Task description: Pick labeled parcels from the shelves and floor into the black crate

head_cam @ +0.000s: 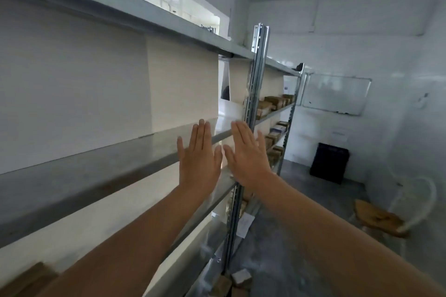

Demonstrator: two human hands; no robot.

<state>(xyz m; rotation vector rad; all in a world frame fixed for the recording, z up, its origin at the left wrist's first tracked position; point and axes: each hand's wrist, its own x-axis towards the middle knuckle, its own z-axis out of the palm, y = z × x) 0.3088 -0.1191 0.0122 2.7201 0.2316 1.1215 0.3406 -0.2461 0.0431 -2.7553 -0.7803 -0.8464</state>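
- The left hand (pixel 199 159) is raised in front of the shelving, back of the hand toward the camera, with its fingers (pixel 201 135) straight and close together, holding nothing.
- The right hand (pixel 248 157) is up just beside it in the same flat pose. Its fingers (pixel 242 135) are straight and close together, also holding nothing. The two thumbs are near each other but apart.
- Both hands are held up in front of the front edge of a bare grey metal shelf (pixel 96 176), close to the steel upright post (pixel 258 67) of the rack. I cannot tell whether they touch either.
- Brown parcels (pixel 272 101) sit on the shelves of the farther rack bay, beyond the post, stacked over several levels.
- More small parcels on the floor (pixel 241 277) lie at the foot of the rack, low in the view.
- A flat brown parcel (pixel 379 218) lies on the grey floor to the right, well apart from the rack.
- The black crate (pixel 329 163) stands on the floor against the far white wall, below a whiteboard (pixel 335 94) and well apart from both hands.
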